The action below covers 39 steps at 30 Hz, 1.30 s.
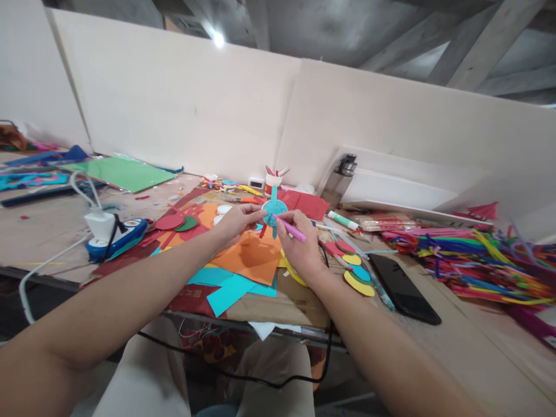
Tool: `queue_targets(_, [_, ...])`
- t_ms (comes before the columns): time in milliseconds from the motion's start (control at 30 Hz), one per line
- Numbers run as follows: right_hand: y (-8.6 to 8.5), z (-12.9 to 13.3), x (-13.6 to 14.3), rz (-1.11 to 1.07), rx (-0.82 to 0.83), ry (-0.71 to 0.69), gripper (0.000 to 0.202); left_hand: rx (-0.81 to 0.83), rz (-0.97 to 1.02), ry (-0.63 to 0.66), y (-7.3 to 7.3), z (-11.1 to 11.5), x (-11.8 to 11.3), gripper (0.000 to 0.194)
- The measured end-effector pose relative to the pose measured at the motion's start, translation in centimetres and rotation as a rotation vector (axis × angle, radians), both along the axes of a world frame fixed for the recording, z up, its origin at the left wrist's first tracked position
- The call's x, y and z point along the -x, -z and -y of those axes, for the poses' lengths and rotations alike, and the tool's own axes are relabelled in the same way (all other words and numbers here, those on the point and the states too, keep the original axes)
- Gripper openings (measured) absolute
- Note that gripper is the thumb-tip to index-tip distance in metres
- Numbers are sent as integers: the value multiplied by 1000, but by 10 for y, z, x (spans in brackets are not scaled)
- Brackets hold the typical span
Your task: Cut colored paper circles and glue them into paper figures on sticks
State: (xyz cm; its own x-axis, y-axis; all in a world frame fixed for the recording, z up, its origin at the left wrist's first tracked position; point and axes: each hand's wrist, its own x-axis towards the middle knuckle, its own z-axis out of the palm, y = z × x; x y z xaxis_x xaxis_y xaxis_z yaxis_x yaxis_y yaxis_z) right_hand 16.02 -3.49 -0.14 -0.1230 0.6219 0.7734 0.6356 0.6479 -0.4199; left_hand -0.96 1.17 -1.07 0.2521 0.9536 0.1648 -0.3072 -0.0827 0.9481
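Observation:
Between my two hands, above the orange paper, is a blue paper watch with a round dial that has dark marks on it. One strap points up and the other down. My left hand pinches the dial's left edge between thumb and fingers. My right hand is closed around a pink pen, whose upper end is at the dial's right side. Whether the tip touches the paper I cannot make out. Under my hands lie orange paper sheets and turquoise paper pieces.
Red and green paper discs lie left, beside a blue power strip. Right are several coloured discs, a black phone and a heap of pipe cleaners. Behind stand a pen cup and a bottle.

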Motion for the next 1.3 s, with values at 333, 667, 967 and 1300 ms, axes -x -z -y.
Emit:
queue_targets(333, [-3, 1, -1, -13, 8, 22, 12, -2, 27, -17, 1, -3, 1, 39])
queue_targets(667, [-3, 0, -1, -30, 20, 60, 13, -6, 41, -24, 1, -3, 2, 38])
queue_targets(967, [-6, 1, -4, -40, 15, 78, 15, -9, -2, 7, -1, -1, 1, 40])
queue_targets(1300, [-7, 1, -3, -50, 5, 64, 14, -32, 5, -42, -1, -1, 4, 38])
